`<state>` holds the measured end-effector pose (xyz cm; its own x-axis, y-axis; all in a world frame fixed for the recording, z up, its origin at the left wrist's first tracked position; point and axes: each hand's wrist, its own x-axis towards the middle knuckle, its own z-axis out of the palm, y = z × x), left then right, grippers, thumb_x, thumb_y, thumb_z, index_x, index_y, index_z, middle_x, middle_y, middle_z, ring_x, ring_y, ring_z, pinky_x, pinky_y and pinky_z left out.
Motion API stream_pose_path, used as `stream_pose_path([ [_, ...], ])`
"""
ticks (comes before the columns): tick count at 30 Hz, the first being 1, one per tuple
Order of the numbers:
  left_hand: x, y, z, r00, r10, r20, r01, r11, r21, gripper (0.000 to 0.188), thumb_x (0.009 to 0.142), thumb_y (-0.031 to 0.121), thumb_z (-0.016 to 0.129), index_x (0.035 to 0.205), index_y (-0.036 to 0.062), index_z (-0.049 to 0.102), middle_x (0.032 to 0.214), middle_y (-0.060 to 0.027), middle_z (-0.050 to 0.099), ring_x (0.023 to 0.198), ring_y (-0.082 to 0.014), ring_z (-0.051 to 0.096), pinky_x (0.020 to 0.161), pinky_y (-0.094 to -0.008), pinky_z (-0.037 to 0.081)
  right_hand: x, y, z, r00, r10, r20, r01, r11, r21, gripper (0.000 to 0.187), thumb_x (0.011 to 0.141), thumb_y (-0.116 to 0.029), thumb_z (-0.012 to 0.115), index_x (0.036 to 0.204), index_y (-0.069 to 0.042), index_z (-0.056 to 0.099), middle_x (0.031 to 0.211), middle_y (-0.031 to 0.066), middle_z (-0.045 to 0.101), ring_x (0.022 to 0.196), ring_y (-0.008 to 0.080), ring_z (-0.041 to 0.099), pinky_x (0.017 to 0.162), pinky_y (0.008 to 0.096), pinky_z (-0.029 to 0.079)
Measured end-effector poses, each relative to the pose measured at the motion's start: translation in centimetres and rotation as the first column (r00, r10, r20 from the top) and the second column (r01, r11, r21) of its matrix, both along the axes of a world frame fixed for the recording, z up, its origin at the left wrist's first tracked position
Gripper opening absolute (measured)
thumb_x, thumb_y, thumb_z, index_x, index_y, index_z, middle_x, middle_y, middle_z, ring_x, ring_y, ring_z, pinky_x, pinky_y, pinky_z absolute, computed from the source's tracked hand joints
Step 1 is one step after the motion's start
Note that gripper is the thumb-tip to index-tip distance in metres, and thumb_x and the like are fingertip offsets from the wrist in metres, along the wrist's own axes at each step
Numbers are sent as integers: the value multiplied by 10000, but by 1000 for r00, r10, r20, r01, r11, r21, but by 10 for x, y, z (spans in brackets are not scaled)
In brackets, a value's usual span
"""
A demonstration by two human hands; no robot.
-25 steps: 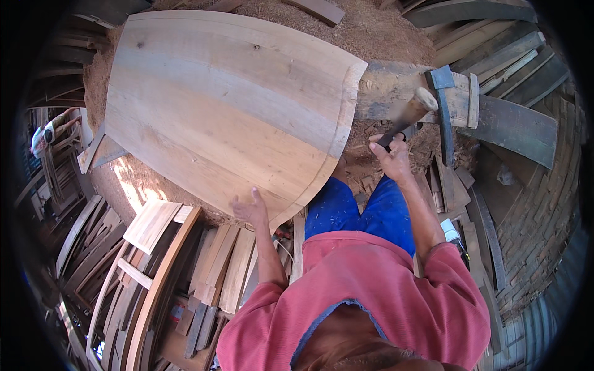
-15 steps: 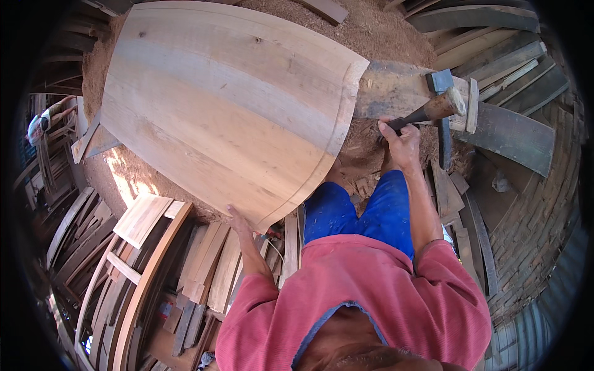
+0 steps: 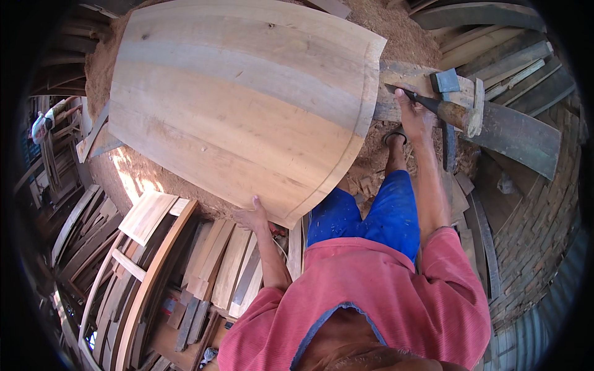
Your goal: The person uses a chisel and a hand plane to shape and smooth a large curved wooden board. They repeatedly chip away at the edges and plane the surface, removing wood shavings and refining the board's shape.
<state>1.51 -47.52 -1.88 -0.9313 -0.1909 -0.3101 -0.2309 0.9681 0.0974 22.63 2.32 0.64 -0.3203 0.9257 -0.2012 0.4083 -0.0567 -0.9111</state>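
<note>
Dark chisel, slanted lengthwise, pointing upper-left

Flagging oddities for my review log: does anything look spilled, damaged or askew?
The chisel handle looks battered and ragged at its end; loose sawdust lies beside the wooden panel. Otherwise nothing stands out.

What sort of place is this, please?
Probably a woodworking shop: sawdust lies beside a large wooden panel, boards are piled nearby, and the right hand holds what looks like a chisel.
</note>
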Motion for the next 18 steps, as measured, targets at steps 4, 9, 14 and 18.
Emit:
stream_pose_path([
  [4,-30,132,4,803,-590,-79,594,803,39,1035,963,435,739,1665,-87,187,1732,-370,108,1627,-504,91,1297,-628,138,-25,19,13,960,114,255,-112,993,-25,336,1030,-326,758,1256,-78,778,1115,105,780,1055,214,707,976,377,540],
  [9,-52,339,-41,432,-849,-304,898,438,51,866,1028,413,571,1647,-97,245,1707,-400,166,1594,-592,86,1276,-694,91,-59,51,-13,879,346,329,-432,870,239,284,992,-238,763,1242,-106,781,1245,135,775,1156,335,733,982,423,579],
  [14,-53,402,-51,488,-818,-304,866,498,49,859,1030,431,528,1659,-75,235,1701,-409,171,1593,-604,79,1268,-717,73,-57,60,-37,813,499,299,-580,733,354,384,912,-276,744,1271,-142,735,1231,129,749,1085,360,708,885,460,586],
  [18,-54,405,-48,475,-820,-320,874,480,68,862,1033,441,515,1664,-71,227,1696,-429,153,1594,-610,61,1260,-736,45,-33,16,-33,763,589,267,-646,674,359,442,840,-261,751,1257,-119,718,1268,136,734,1040,388,701,863,467,589],
])
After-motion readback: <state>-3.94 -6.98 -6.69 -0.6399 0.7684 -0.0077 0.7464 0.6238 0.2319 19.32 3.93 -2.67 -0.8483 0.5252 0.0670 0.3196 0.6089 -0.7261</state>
